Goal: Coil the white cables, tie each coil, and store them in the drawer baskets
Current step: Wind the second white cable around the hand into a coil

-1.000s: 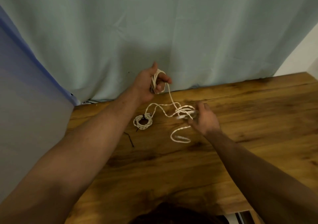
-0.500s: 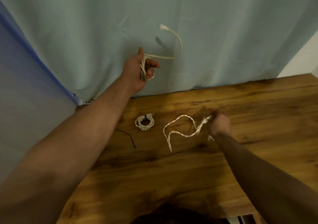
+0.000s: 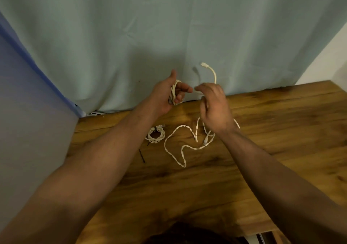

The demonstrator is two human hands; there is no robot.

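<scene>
My left hand [image 3: 170,94] is raised in front of the curtain and grips several loops of a white braided cable [image 3: 174,91]. That cable's free end curves up to a plug [image 3: 204,65]. My right hand [image 3: 214,106] is lifted beside the left, fingers curled, pinching the cable near the loops. A second white cable [image 3: 180,150] lies loose and snaking on the wooden table [image 3: 262,150]. A small coiled white cable [image 3: 155,135], bound with a black tie, rests on the table left of it.
A thin black tie [image 3: 142,156] lies on the wood near the table's left edge. A pale green curtain [image 3: 169,28] hangs behind the table. A grey-blue panel [image 3: 28,103] stands at the left.
My right hand has risen from the table to the held cable beside my left hand. The left hand has come down and to the right. The loose cable stays on the table.
</scene>
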